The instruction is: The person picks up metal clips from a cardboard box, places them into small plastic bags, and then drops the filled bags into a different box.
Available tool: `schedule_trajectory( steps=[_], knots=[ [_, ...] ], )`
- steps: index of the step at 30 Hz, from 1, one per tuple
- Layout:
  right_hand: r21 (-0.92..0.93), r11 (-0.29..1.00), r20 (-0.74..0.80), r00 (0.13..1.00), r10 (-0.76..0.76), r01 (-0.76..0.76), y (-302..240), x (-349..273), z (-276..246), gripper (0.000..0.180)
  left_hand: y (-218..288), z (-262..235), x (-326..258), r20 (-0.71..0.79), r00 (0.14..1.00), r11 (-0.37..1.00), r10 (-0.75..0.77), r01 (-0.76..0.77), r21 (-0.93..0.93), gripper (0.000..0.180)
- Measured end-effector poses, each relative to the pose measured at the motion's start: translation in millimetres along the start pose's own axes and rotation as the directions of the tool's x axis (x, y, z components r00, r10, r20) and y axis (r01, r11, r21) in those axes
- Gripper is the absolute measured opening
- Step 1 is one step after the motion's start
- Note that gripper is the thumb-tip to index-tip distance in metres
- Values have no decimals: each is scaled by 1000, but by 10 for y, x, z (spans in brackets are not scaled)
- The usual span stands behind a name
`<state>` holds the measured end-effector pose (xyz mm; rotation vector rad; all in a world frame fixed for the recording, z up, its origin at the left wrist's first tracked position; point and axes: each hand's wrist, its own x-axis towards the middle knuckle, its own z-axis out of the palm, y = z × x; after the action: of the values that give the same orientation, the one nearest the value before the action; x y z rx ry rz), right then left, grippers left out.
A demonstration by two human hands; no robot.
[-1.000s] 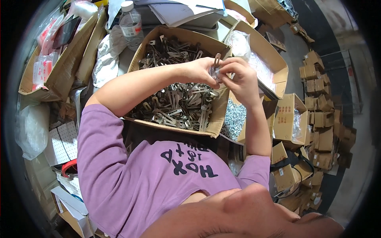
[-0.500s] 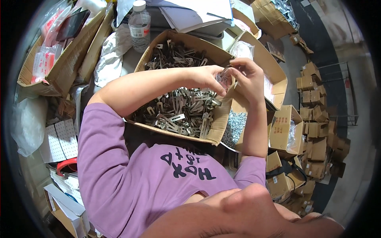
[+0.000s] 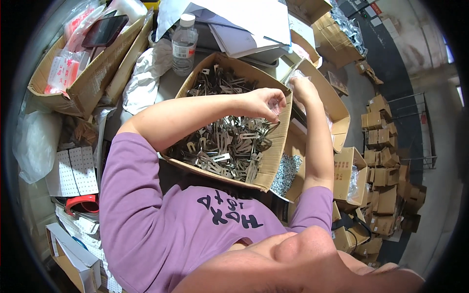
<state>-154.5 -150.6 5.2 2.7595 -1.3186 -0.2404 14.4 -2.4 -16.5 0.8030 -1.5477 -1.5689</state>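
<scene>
Hands meet over the far right corner of the cardboard box, kept close so its flat metal brackets stay within reach. Left hand pinches a small clear bag; right hand curls on its upper edge, holding it open.

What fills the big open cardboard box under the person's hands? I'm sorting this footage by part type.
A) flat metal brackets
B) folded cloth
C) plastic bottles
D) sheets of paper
A: the cardboard box below the left hand and right hand holds a loose heap of flat metal brackets, silvery and slotted; the only plastic bottle stands outside it.
</scene>
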Motion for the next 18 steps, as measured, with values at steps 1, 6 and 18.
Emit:
schedule_trajectory(
  steps=[1, 6, 18],
  knots=[
    [28, 999, 15, 1000, 24, -25, -38, -21, -30, 21, -2, 0, 1, 10, 1000, 1000, -3, 3, -4, 40],
    [-39, 998, -52, 998, 45, -47, -22, -40, 34, 19, -13, 3, 3, 20, 1000, 1000, 9, -9, 7, 40],
    [222, 975, -110, 994, 7, 18, -8, -153, 56, 25, -24, -2, -3, 20, 999, 999, 31, -31, -11, 42]
  ],
)
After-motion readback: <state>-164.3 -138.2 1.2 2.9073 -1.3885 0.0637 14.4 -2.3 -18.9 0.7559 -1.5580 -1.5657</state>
